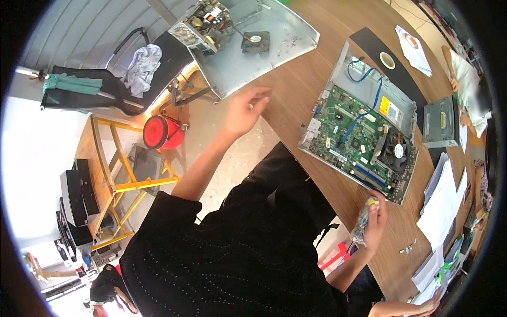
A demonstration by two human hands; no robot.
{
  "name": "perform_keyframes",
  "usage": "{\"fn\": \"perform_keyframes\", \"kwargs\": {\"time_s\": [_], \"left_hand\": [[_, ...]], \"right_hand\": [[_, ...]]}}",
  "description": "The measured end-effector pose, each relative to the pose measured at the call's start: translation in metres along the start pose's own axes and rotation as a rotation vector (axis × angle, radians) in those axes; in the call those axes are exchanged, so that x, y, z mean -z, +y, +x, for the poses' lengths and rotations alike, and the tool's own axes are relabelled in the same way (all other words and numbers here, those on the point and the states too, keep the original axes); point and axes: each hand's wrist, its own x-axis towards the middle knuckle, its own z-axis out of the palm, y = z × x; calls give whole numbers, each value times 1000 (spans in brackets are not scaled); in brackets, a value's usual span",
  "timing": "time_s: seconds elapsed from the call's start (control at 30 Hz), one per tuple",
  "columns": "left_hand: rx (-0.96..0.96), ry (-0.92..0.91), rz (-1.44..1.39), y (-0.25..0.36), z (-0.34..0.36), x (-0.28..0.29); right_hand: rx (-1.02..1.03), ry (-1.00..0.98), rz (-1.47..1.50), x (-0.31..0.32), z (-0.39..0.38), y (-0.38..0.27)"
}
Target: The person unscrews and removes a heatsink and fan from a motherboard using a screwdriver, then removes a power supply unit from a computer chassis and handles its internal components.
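while the left hand hangs spread, right hand clutching a clear bag, open computer chassis between hands

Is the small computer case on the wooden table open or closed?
Open. The computer case has no top cover: its green circuit board, blue cables and cooling fan lie exposed. A grey metal panel lies apart on the table.

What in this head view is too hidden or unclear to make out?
- Right hand: holds a small clear bag; its contents are too small to tell.
- Left hand: raised over the table edge, blurred; whether it holds anything is unclear.
- Loose bits on the metal panel: too tiny.
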Motion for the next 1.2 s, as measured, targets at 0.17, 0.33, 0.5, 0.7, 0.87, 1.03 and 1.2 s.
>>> {"fn": "perform_keyframes", "kwargs": {"time_s": [0.17,0.33,0.5,0.7,0.87,1.03,1.2], "left_hand": [[-153,155,229,-9,39,29],[-322,254,719,-6,130,70],[-583,771,990,-14,169,177],[531,397,-46,-49,169,220],[216,582,-124,-58,161,171],[186,719,344,-57,158,140],[174,769,347,-55,157,141]], "right_hand": [[30,-107,61,-16,8,9],[-44,-162,60,-14,16,12],[43,-73,47,13,-4,11],[148,501,-39,122,-11,18],[27,497,-779,165,27,48],[-142,430,-1086,144,57,44],[-54,473,-1227,122,69,28]]}}
